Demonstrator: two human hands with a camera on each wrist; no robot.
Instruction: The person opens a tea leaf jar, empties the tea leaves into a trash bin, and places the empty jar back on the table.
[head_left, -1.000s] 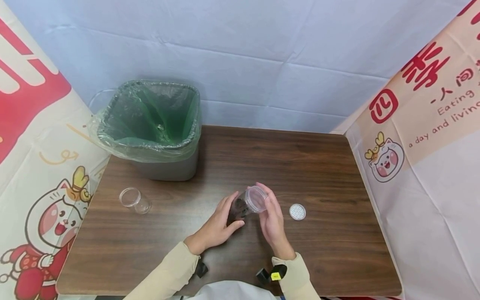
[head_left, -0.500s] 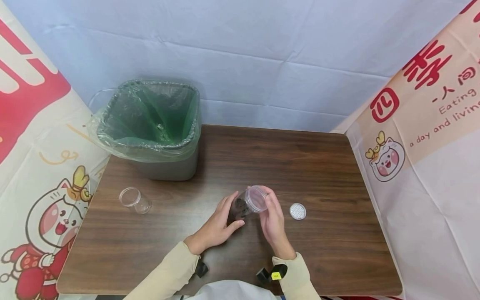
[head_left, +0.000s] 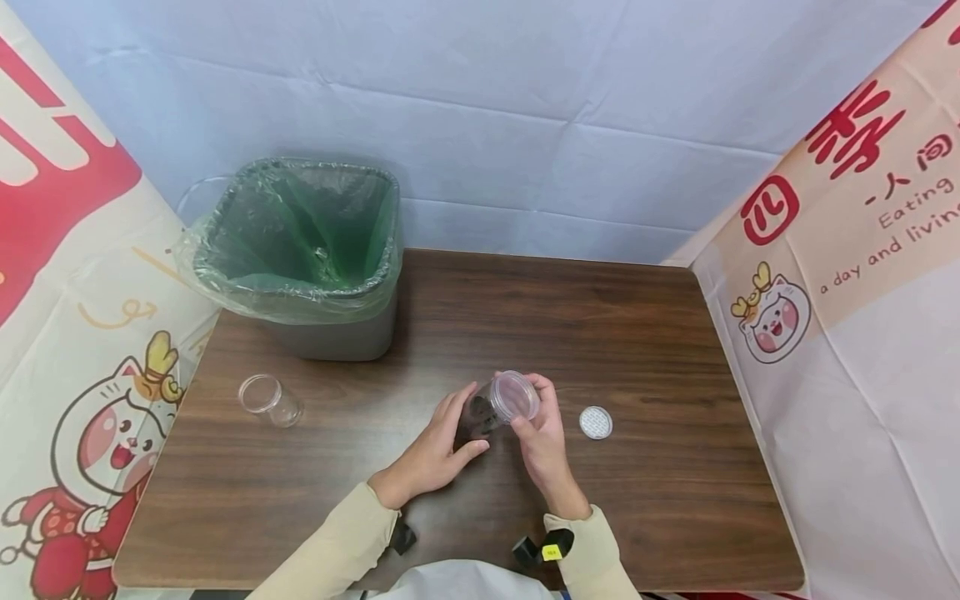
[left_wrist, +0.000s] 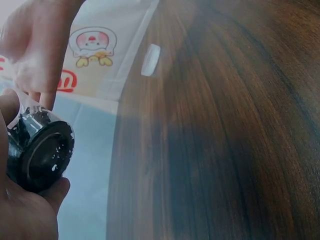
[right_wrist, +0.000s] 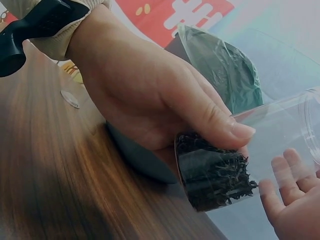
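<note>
My left hand [head_left: 426, 457] clasps the jar [head_left: 475, 418]; my right hand [head_left: 545, 443] pinches its clear end. Long axis tilts between the 2, dark contents [right_wrist: 214, 172] nearest left fingers.

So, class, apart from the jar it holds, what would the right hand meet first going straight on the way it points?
Past the jar, the right hand would probably reach the pale hanging cloth; the way over the tabletop looks free until then, though depth is unclear.
</note>
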